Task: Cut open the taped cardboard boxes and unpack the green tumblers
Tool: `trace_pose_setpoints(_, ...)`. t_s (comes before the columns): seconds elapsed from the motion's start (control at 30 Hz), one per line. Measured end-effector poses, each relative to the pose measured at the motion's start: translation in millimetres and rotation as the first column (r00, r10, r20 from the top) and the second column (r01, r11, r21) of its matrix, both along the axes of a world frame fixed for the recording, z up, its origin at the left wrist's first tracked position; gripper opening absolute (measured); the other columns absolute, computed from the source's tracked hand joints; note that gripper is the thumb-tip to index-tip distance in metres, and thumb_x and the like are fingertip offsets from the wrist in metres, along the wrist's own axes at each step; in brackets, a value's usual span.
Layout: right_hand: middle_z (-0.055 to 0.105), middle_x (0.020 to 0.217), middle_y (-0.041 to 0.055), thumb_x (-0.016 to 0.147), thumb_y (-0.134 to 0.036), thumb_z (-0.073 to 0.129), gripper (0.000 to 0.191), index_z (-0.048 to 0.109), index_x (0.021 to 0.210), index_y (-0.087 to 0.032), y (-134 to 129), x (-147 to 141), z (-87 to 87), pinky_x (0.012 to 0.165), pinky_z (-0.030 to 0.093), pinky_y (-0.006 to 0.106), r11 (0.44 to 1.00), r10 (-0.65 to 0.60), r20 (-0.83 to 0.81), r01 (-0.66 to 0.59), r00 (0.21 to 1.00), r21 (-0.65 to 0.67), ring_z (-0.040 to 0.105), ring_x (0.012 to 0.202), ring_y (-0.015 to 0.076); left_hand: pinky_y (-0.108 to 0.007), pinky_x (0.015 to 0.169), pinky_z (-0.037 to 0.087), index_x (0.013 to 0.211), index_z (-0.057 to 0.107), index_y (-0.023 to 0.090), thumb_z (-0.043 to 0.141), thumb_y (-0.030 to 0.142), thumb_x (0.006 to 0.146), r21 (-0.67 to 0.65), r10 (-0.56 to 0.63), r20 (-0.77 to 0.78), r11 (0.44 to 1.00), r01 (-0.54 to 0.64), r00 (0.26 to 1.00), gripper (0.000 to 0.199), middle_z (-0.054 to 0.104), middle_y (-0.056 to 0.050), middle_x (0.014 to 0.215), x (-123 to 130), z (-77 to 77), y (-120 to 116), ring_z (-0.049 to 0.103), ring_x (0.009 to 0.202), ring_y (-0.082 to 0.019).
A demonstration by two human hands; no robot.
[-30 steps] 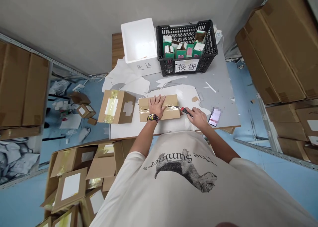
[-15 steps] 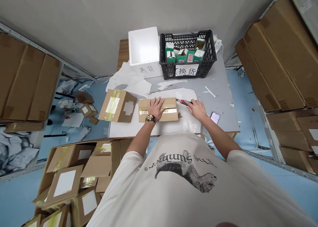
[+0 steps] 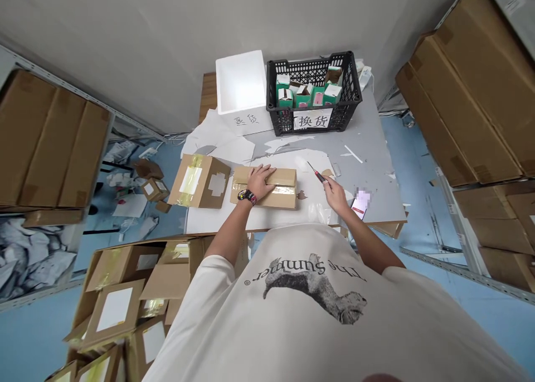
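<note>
Carton (image 3: 278, 195) near table edge (image 3: 376, 223), utility knife (image 3: 318, 175) raised

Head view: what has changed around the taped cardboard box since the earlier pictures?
The right hand has drawn the red-handled utility knife rightward, away from the cardboard box, still gripping it. The left hand stays flat on the box, and the black plastic crate stays put.
</note>
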State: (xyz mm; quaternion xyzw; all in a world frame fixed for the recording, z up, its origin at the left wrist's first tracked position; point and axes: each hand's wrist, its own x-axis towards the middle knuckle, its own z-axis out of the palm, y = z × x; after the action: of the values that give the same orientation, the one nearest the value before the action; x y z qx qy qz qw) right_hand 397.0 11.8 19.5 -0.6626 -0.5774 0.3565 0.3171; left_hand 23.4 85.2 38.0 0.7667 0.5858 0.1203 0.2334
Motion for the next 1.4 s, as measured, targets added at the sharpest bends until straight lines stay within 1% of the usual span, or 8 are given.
trace_pose_setpoints(0.17, 0.086, 0.117, 0.0096, 0.102, -0.066, 0.071, 0.065, 0.080, 0.154, -0.029, 36.8, -68.6, 12.0, 0.106, 0.060, 0.048, 0.998, 0.040, -0.083, -0.044, 0.996, -0.041, 0.077, 0.108, 0.0345, -0.071, 0.146, 0.032, 0.155, 0.083, 0.028, 0.088, 0.023, 0.089, 0.005, 0.017, 0.060, 1.000, -0.017, 0.998, 0.066, 0.071, -0.012, 0.173, 5.5, 3.3, -3.7, 0.052, 0.171, -0.044)
trace_pose_setpoints(0.33, 0.083, 0.101, 0.0050, 0.091, -0.065, 0.089, 0.073, 0.080, 0.154, -0.030, 70.3, -106.1, 17.8, 0.094, 0.060, 0.042, 0.986, 0.112, -0.057, -0.118, 0.992, -0.116, 0.075, 0.095, 0.0317, -0.059, 0.136, 0.050, 0.142, 0.086, 0.023, 0.074, 0.028, 0.105, 0.095, 0.177, 0.152, 0.977, -0.193, 0.972, 0.039, 0.081, -0.016, 0.152, 8.5, 5.4, -25.2, 0.070, 0.150, -0.035)
trace_pose_setpoints(0.6, 0.086, 0.103, 0.0072, 0.099, -0.050, 0.080, 0.051, 0.084, 0.144, -0.026, 56.8, -96.3, -5.2, 0.098, 0.064, 0.044, 0.985, 0.069, -0.102, -0.084, 0.992, -0.149, 0.079, 0.100, 0.0324, -0.055, 0.133, 0.053, 0.134, 0.086, 0.025, 0.070, 0.034, 0.112, 0.143, 0.056, 0.048, 0.988, -0.063, 0.997, 0.029, 0.082, -0.016, 0.150, -13.2, -1.7, -52.7, 0.073, 0.146, -0.035)
trace_pose_setpoints(0.77, 0.088, 0.105, 0.0071, 0.099, -0.058, 0.073, 0.056, 0.085, 0.141, -0.022, 32.1, -74.3, -19.9, 0.093, 0.066, 0.044, 0.992, -0.014, -0.219, -0.014, 0.976, -0.126, 0.080, 0.095, 0.0315, -0.056, 0.138, 0.050, 0.116, 0.084, 0.026, 0.059, 0.026, 0.116, 0.217, 0.055, 0.027, 0.974, -0.060, 0.998, 0.025, 0.086, -0.013, 0.144, -7.9, -12.1, -52.3, 0.074, 0.150, -0.032)
trace_pose_setpoints(0.9, 0.089, 0.111, 0.0075, 0.097, -0.065, 0.074, 0.064, 0.083, 0.143, -0.022, 36.4, -71.8, -14.1, 0.100, 0.066, 0.046, 0.998, -0.004, -0.239, -0.010, 0.971, -0.057, 0.079, 0.103, 0.0323, -0.058, 0.140, 0.049, 0.115, 0.083, 0.026, 0.058, 0.022, 0.116, 0.202, 0.103, 0.043, 0.973, -0.109, 0.994, 0.025, 0.087, -0.013, 0.144, 15.1, -15.6, -44.8, 0.072, 0.154, -0.033)
trace_pose_setpoints(1.13, 0.086, 0.143, 0.0134, 0.114, -0.061, 0.050, 0.064, 0.077, 0.157, -0.023, 46.4, -84.9, 10.6, 0.119, 0.062, 0.056, 0.996, 0.051, -0.232, -0.032, 0.971, 0.085, 0.079, 0.129, 0.0371, -0.057, 0.142, 0.047, 0.122, 0.086, 0.025, 0.061, 0.025, 0.117, 0.132, 0.021, 0.186, 0.990, -0.046, 0.982, 0.025, 0.086, -0.014, 0.144, 60.6, -4.2, -38.2, 0.071, 0.155, -0.032)
trace_pose_setpoints(1.27, 0.072, 0.171, 0.0126, 0.118, -0.052, 0.046, 0.066, 0.065, 0.174, -0.025, 30.8, -98.5, 16.5, 0.139, 0.050, 0.059, 0.979, 0.117, -0.253, -0.069, 0.960, 0.192, 0.065, 0.159, 0.0354, -0.055, 0.133, 0.056, 0.138, 0.084, 0.023, 0.059, 0.045, 0.121, 0.021, 0.029, 0.511, 0.999, -0.046, 0.859, 0.038, 0.085, -0.015, 0.146, 65.5, 4.0, -55.2, 0.077, 0.145, -0.032)
trace_pose_setpoints(1.4, 0.066, 0.178, 0.0130, 0.123, -0.046, 0.041, 0.065, 0.058, 0.182, -0.025, 12.3, -129.6, 24.4, 0.139, 0.050, 0.056, 0.906, 0.379, -0.183, -0.323, 0.907, 0.274, 0.064, 0.161, 0.0328, -0.052, 0.118, 0.066, 0.151, 0.075, 0.020, 0.071, 0.071, 0.112, -0.201, 0.262, 0.772, 0.965, -0.168, 0.579, 0.065, 0.082, -0.020, 0.150, 62.3, 6.0, -73.1, 0.080, 0.137, -0.034)
